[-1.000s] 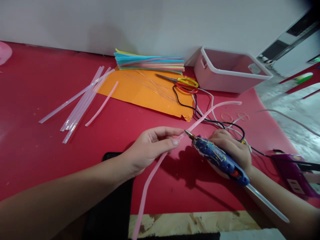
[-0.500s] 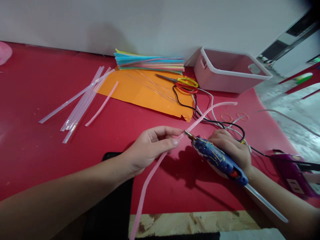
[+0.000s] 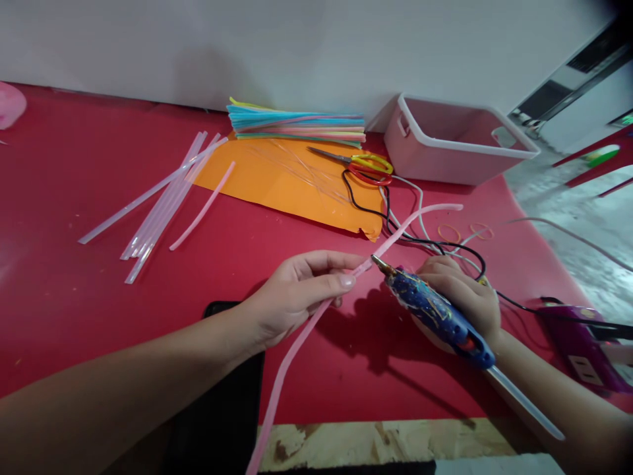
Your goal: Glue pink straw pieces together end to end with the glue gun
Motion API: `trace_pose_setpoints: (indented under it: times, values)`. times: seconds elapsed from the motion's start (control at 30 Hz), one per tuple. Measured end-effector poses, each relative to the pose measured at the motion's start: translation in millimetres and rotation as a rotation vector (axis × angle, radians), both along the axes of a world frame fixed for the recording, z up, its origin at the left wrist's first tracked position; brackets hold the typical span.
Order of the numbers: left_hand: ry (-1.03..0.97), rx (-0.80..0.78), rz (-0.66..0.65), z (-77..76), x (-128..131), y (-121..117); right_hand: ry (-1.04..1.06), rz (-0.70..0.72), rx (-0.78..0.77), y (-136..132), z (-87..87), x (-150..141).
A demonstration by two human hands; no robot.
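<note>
Between the thumb and fingers of my left hand (image 3: 309, 290) is a long pink pipe cleaner (image 3: 291, 359). One end of it hangs down past the table's front edge, and the other curves up to the right. My right hand (image 3: 459, 293) grips a blue hot glue gun (image 3: 440, 316) streaked with dried glue. Its metal tip is at the pipe cleaner, just right of my left fingertips. A shiny wet-looking streak lies on the pipe cleaner there. A clear glue stick (image 3: 527, 402) sticks out of the gun's back end.
Clear glue sticks (image 3: 163, 211) and a short pink pipe cleaner (image 3: 204, 208) lie at left. Scissors (image 3: 368, 165) rest on orange paper (image 3: 277, 181) before a bundle of coloured pipe cleaners (image 3: 297, 125). A pink bin (image 3: 445, 158), tangled cables (image 3: 420, 241) and a purple power strip (image 3: 583, 349) are at right.
The glue gun's tip has moved slightly right along the pipe cleaner, leaving a shiny streak. The pipe cleaner's far end has shifted left and its lower end has swung left. My left hand keeps its hold.
</note>
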State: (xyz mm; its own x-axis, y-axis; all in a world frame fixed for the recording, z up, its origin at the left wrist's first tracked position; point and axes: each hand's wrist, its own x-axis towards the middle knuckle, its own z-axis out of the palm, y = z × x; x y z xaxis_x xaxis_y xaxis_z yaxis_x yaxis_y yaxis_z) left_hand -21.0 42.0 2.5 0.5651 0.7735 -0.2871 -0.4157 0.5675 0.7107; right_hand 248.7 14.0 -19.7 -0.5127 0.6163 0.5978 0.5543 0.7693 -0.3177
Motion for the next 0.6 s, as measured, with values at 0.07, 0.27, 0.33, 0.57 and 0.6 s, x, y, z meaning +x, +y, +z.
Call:
trace_pose_setpoints:
  times: [0.07,0.27,0.33,0.57,0.6]
  values:
    - [-0.009,-0.009,0.001,0.0,0.2,0.1,-0.001,0.004,-0.005,-0.3,-0.2,0.4]
    - [-0.014,-0.01,0.002,0.0,1.1,0.8,-0.007,-0.006,0.01,0.0,0.7,-0.7]
    - [-0.017,-0.008,0.003,0.6,1.3,0.8,-0.012,-0.008,0.004,-0.2,-0.2,0.2]
    - [-0.035,-0.022,0.001,1.1,1.3,-0.1,-0.01,0.011,-0.016,-0.4,-2.2,3.4]
    - [-0.039,-0.02,-0.001,0.7,1.1,-0.2,-0.009,0.014,-0.013,-0.3,-1.6,2.9]
